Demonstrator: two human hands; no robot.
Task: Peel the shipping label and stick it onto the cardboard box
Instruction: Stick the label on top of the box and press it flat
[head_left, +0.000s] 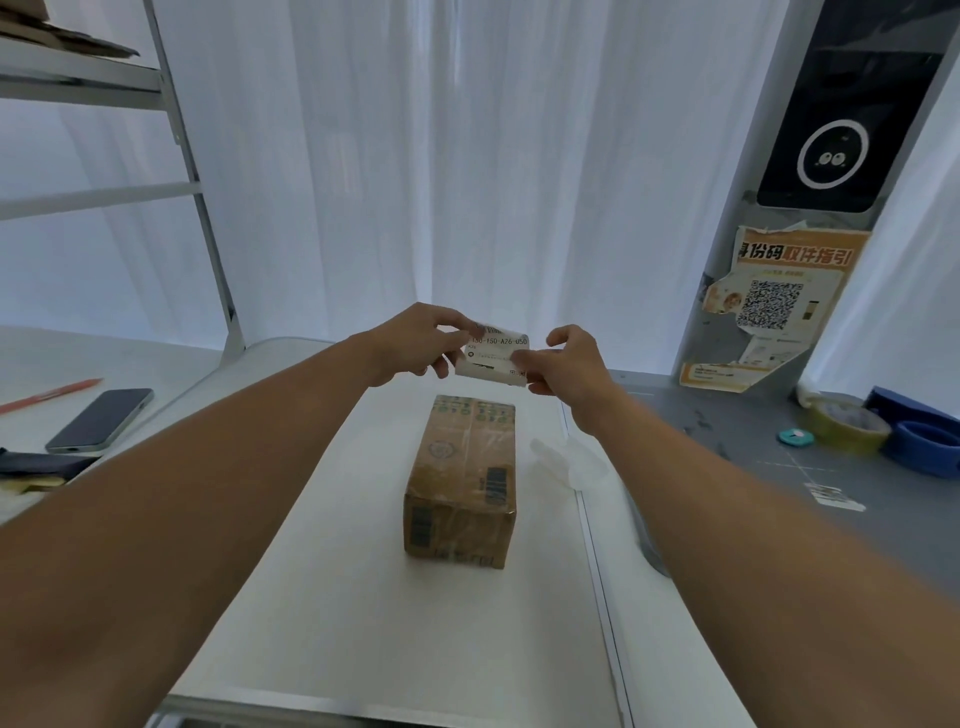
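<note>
A small brown cardboard box (461, 483), taped and printed with barcodes, lies on the white table (363, 597) in the middle of the view. Above its far end I hold a white shipping label (496, 353) with black print in the air. My left hand (415, 343) pinches the label's left edge. My right hand (569, 364) pinches its right edge, thumb on the front. The label is apart from the box, a short way above and beyond it.
A phone (101, 420) and a red pen (52, 395) lie on the left. A crumpled clear film (566, 460) sits right of the box. On the grey mat (753, 493) at right are a tape roll (844, 423) and a blue dispenser (922, 441). A metal shelf (197, 171) stands back left.
</note>
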